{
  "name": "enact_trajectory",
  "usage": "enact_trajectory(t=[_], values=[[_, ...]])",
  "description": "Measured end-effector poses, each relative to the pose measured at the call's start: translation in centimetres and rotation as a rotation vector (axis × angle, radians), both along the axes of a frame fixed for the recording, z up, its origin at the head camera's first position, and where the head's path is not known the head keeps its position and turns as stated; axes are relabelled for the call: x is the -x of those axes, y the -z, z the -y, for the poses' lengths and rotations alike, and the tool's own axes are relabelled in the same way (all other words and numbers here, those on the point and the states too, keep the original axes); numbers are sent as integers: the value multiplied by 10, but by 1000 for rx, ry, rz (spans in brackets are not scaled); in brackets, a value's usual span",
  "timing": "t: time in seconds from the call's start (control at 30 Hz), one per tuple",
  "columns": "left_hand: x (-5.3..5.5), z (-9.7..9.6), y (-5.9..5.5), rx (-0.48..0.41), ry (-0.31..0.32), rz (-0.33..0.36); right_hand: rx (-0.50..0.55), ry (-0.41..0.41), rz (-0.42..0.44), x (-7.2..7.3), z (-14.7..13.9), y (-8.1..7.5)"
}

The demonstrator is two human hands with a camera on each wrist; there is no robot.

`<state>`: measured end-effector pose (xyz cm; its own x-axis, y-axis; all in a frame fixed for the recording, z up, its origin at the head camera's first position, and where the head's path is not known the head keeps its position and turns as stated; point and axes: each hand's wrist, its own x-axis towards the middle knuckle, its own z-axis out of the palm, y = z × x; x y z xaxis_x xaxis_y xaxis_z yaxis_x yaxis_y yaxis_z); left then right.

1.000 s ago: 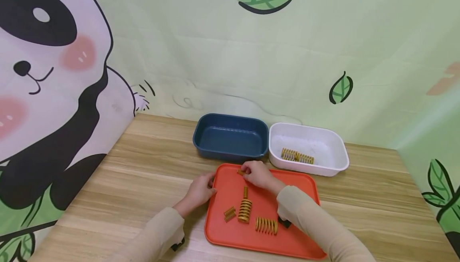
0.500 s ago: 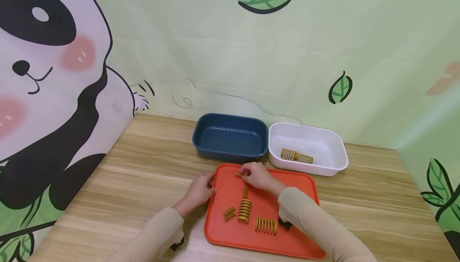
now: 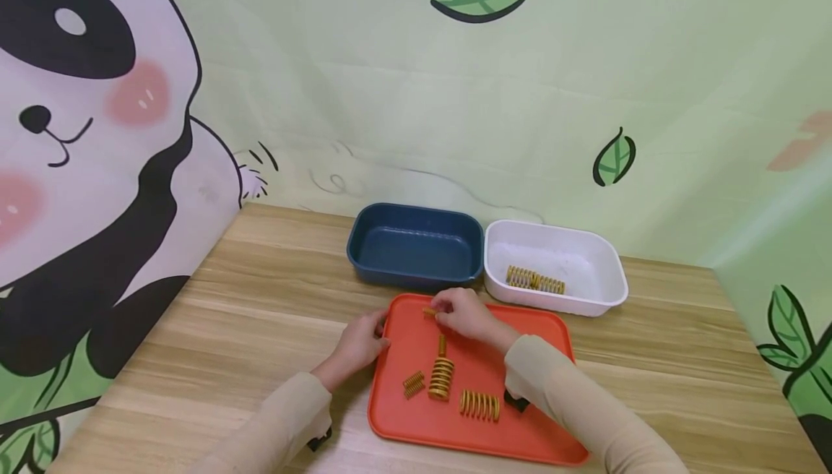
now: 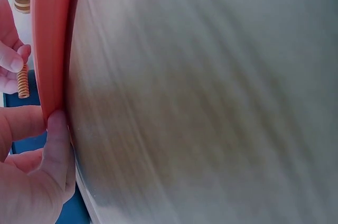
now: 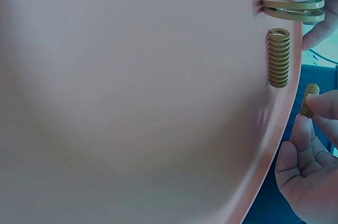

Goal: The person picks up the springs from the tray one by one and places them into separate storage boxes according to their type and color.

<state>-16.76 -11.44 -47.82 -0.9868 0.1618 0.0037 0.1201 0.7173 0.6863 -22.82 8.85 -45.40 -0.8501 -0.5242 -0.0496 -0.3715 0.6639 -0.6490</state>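
In the head view my right hand [image 3: 464, 313] pinches a small gold coil spring [image 3: 429, 312] between thumb and fingertips over the far left part of the red tray [image 3: 533, 337]. The right wrist view shows that spring [image 5: 310, 97] sticking out past the fingertips. At the tray's left rim, my left hand [image 3: 359, 344] grips the edge, thumb and fingers on either side of it in the left wrist view. On the tray lie a narrow spring [image 3: 442, 345], a thick spring [image 3: 440, 378] end to end with it, another thick spring [image 3: 479, 405] and two small springs [image 3: 414, 384] side by side.
Behind the tray stand a dark blue bin [image 3: 416, 277] with nothing seen in it and a white bin [image 3: 601, 308] beside it. Several gold springs [image 3: 522, 277] lie in the white bin. A printed cloth wall [image 3: 390, 98] rises behind the wooden table [image 3: 260, 279].
The pinched spring has shifted slightly left and turned a little in my right fingertips. My left hand keeps its hold on the tray rim; the other springs lie where they were.
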Motion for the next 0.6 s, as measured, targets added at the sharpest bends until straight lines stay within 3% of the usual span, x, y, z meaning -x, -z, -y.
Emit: enact_trajectory(t=[0.6], values=[[0,0,1,9,1,-4,22,-14,-42,0,-1,-12]])
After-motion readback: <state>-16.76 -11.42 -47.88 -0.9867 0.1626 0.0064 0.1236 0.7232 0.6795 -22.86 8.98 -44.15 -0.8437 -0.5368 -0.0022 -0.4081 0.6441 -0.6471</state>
